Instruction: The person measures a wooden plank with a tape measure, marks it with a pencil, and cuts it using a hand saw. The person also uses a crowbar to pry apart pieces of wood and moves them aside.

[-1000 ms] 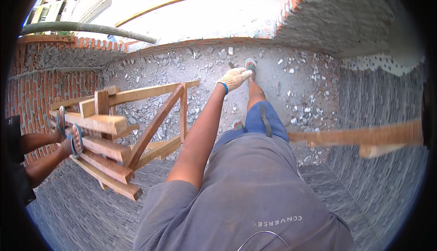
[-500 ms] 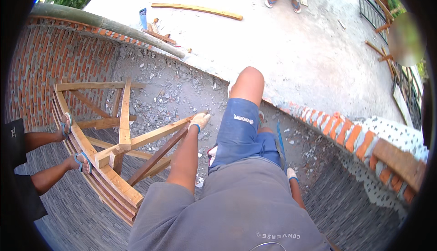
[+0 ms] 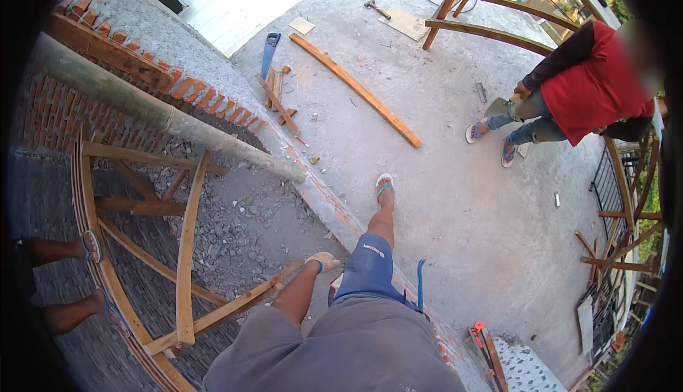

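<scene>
My left hand (image 3: 325, 261), in a pale glove with a blue cuff, is low beside my left thigh. Its fingers look stretched out, just past the end of a wooden beam (image 3: 245, 299), with nothing visible in them. That beam belongs to a curved timber frame (image 3: 186, 250) of several braced pieces, standing on the lower level to my left. My right hand is hidden behind my body. A narrow blue strip (image 3: 420, 285) sticks up by my right hip. One sandalled foot (image 3: 385, 182) of mine is on the concrete slab (image 3: 455, 235).
A bamboo pole (image 3: 235, 151) lies along the brick wall's edge. On the slab are a long beam (image 3: 356, 89), a blue handsaw (image 3: 270, 54), wood scraps (image 3: 277, 100) and a hammer (image 3: 377, 9). A person in red (image 3: 583, 82) holds a trowel-like blade (image 3: 496, 107). Another person's feet (image 3: 92, 246) stand by the frame.
I have stepped up, one foot now on the slab, and the view has shifted toward it. My left hand has come off the beam's end. My right hand has gone out of sight.
</scene>
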Demonstrator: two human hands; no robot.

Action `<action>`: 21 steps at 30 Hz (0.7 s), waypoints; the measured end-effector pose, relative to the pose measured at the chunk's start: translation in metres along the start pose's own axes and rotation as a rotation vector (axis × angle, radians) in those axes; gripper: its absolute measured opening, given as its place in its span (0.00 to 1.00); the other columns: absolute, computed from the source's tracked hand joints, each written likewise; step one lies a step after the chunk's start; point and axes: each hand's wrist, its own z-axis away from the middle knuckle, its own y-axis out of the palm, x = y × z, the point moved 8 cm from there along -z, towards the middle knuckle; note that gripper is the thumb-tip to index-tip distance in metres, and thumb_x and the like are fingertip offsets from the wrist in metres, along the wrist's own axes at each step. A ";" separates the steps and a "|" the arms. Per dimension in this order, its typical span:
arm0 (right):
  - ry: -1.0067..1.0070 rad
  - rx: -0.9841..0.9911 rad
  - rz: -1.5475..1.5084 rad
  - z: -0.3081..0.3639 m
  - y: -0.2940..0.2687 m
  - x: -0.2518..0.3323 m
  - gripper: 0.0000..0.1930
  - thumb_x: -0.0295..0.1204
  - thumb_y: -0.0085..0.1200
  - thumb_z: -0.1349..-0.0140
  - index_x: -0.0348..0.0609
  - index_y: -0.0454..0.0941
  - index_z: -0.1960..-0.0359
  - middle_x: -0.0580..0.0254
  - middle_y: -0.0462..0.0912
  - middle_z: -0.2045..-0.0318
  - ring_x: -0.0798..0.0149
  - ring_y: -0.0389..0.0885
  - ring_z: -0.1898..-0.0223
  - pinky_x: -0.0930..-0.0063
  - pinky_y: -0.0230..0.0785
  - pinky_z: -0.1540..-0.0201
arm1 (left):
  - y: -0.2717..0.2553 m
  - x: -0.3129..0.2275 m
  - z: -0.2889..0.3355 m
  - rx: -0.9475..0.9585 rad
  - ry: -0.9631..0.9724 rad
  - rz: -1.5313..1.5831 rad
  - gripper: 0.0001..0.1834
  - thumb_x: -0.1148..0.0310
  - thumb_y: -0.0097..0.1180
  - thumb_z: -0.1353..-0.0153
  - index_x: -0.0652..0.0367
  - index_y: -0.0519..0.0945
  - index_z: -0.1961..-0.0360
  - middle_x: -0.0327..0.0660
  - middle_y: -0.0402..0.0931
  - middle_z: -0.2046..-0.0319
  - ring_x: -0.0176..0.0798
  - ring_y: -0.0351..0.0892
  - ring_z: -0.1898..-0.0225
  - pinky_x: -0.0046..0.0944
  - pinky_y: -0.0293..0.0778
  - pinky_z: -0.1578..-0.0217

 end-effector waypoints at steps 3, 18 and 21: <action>-0.031 0.055 0.125 -0.009 -0.086 0.038 0.25 0.46 0.57 0.30 0.34 0.87 0.49 0.33 0.87 0.49 0.34 0.85 0.42 0.45 0.77 0.42 | -0.163 -0.042 -0.009 -0.352 0.092 0.627 0.32 0.41 0.48 0.27 0.63 0.85 0.51 0.57 0.86 0.52 0.60 0.84 0.47 0.53 0.76 0.45; -0.396 -0.018 1.310 -0.217 -0.476 0.418 0.14 0.36 0.51 0.25 0.51 0.91 0.51 0.56 0.91 0.50 0.54 0.89 0.46 0.62 0.81 0.49 | -0.586 -0.102 -0.136 -0.594 0.249 0.310 0.31 0.44 0.49 0.26 0.63 0.85 0.44 0.61 0.85 0.45 0.62 0.83 0.41 0.55 0.75 0.39; -0.435 0.009 1.278 -0.296 -0.549 0.500 0.14 0.37 0.50 0.25 0.50 0.90 0.53 0.54 0.91 0.53 0.52 0.90 0.47 0.60 0.81 0.50 | -0.605 -0.042 -0.178 -0.643 0.094 0.530 0.33 0.43 0.47 0.25 0.63 0.85 0.42 0.61 0.83 0.42 0.62 0.82 0.39 0.55 0.74 0.37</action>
